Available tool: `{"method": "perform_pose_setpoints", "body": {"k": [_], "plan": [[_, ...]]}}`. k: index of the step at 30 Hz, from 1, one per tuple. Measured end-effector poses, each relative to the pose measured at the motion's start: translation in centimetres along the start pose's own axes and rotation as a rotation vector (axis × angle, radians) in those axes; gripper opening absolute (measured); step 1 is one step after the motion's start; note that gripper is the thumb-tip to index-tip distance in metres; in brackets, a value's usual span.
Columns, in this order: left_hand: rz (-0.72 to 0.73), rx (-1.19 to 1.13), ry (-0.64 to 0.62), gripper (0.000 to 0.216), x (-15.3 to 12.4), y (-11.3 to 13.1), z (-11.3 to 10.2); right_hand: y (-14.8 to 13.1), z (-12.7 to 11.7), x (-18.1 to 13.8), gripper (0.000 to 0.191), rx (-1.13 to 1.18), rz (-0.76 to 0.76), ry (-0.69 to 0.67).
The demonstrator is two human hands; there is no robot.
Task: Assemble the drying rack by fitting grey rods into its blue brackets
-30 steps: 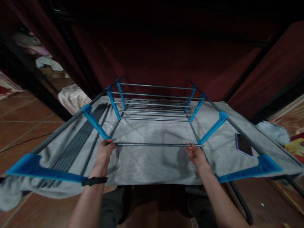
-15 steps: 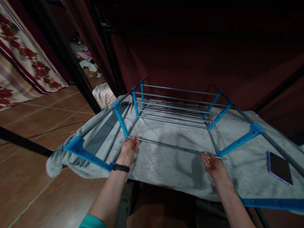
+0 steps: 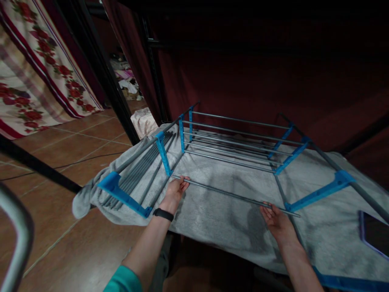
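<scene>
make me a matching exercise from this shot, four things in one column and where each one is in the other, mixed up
Things:
1 rod
2 phone
3 wristband
4 flowered cloth

Places:
A hanging at the far left
B on the left wrist
C held between the left hand and the right hand
D lying on the grey blanket at the right edge

Pairs: 1-C, 2-D, 3-B, 4-A
</scene>
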State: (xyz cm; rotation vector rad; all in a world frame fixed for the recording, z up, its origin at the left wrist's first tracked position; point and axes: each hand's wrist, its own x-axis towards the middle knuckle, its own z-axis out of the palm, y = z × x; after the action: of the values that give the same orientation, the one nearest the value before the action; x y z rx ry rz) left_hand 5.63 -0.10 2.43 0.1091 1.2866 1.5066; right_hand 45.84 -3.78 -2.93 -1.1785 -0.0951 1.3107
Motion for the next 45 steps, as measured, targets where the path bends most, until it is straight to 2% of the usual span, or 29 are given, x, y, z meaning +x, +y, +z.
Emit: {"method": "perform_pose_setpoints", "body": {"k": [8,11,16,18,23,26,28,34,45], "plan": [[0.022,0.11,-0.032,0.022,-0.3,0.2,-0.2,1.1,-1.0,1.1,0.013,-0.025,-0.071,-0.062],[0.047,0.212,-0.054,0.021,-0.5,0.5,-0.6,1.3,-1.5,1.6,0.006,-0.027,-0.087,-0.085],[0.129,0.437,-0.098,0.019,-1.2,0.4,-1.1,1.4,-1.6,1.4,0.006,-0.044,-0.115,-0.101],[0.207,0.522,-0.063,0.024,-1.6,0.4,-1.5,1.3,-1.5,1.1,0.007,-0.054,-0.116,-0.081],[0.485,0.68,0.114,0.028,-2.6,1.9,-3.4,0.9,-1.2,0.7,0.011,-0.08,-0.117,-0.039],[0.619,0.771,0.207,0.029,-2.3,3.1,-4.7,0.8,-1.2,0.7,0.013,-0.078,-0.112,-0.01],[0.671,0.831,0.226,0.03,-1.6,3.7,-5.2,0.9,-1.4,0.7,0.013,-0.071,-0.114,-0.017],[0.674,0.873,0.147,0.032,0.9,4.1,-5.5,1.2,-1.7,0.7,0.013,-0.038,-0.141,-0.072],[0.68,0.821,0.127,0.034,1.8,4.0,-5.4,1.3,-1.4,0.8,0.01,-0.058,-0.127,-0.049]]}}
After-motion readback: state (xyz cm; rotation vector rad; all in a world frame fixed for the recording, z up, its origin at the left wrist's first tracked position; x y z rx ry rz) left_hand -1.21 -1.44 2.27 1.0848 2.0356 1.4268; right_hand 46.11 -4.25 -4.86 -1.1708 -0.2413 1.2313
